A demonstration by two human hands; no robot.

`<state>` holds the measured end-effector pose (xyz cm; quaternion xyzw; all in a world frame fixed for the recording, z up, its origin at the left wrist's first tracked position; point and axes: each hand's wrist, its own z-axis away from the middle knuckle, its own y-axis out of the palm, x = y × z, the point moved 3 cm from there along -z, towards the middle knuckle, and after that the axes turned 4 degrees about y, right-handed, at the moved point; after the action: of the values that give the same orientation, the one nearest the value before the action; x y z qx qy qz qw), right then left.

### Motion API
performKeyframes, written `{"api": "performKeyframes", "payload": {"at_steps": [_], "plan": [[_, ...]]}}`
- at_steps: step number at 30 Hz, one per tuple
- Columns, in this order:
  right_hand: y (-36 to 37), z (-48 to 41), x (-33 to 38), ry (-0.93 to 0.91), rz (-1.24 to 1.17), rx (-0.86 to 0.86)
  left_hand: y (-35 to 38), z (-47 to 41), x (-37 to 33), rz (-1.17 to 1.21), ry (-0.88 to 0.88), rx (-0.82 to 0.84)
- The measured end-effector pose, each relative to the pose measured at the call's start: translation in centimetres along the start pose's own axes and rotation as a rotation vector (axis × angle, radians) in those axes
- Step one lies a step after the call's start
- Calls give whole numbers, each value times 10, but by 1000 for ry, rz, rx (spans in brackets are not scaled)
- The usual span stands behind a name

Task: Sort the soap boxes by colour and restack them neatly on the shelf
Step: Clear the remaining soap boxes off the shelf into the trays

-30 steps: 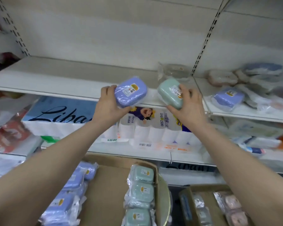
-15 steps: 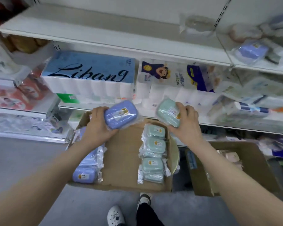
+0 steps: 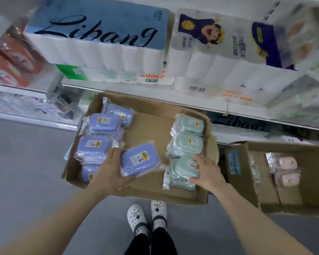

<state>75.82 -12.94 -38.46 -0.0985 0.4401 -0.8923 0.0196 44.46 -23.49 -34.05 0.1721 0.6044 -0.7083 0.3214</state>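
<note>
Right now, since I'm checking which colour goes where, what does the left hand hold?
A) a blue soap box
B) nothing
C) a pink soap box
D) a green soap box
A: the left hand grips a blue soap box over the cardboard box, while the right hand holds a green soap box at the near end of the green row.

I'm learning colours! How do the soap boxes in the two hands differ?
The left hand grips a blue soap box; the right hand holds a green soap box. The blue soap box sits tilted, apart from the blue pile; the green soap box lies on the green pile. Both wear clear wrap and a yellow label.
</note>
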Motion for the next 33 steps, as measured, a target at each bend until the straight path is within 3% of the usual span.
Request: {"api": "performKeyframes", "payload": {"at_steps": [8, 14, 16, 20, 23, 28, 33], "plan": [[43, -53, -7, -37, 35, -9, 46, 11, 23, 16, -30, 79], [36, -57, 12, -107, 145, 14, 41, 14, 29, 10, -23, 115], [23, -53, 37, -136, 16, 35, 32, 10, 27, 14, -13, 102], [-3, -40, 100, -75, -594, 345, 12, -2, 17, -15, 28, 45], [-19, -43, 137, -68, -873, 459, -4, -15, 19, -32, 46, -3], [-36, -69, 175, -88, -970, 452, -34, -44, 42, -103, 91, 29], [-53, -135, 210, 45, -1117, 131, -46, -83, 91, -253, 23, 45]]}}
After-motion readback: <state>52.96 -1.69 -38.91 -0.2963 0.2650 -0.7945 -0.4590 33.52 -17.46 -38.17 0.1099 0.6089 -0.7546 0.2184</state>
